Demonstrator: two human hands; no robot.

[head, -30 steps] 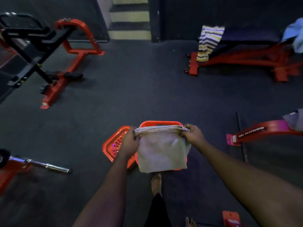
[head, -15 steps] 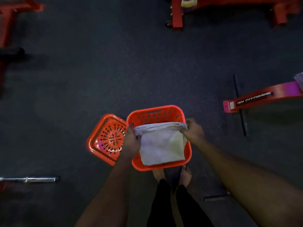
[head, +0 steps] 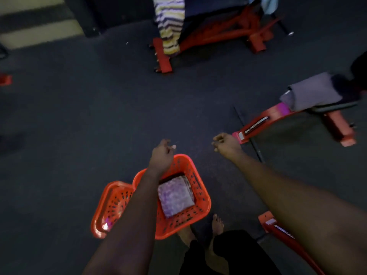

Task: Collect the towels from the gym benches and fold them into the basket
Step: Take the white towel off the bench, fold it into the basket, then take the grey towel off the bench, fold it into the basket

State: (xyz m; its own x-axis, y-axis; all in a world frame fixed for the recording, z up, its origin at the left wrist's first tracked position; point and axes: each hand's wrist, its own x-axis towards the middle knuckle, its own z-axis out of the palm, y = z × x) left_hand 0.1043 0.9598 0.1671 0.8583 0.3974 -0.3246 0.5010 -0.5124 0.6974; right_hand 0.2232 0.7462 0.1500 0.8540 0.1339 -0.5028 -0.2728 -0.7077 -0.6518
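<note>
Down on the floor, the folded towel lies flat inside the orange basket, beside its perforated lid. The left hand and right hand hover empty, fingers loosely curled. A striped towel and a grey towel sit well beyond.

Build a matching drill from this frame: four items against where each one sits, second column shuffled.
Items
1. folded pale towel
2. yellow-and-purple striped towel
3. grey towel
4. orange perforated plastic lid

Places
a. draped over the end of the far red-framed bench
b. on the dark floor, beside the basket
c. inside the orange plastic basket
d. lying on the red-framed bench at the right

Pairs: 1-c, 2-a, 3-d, 4-b
</note>
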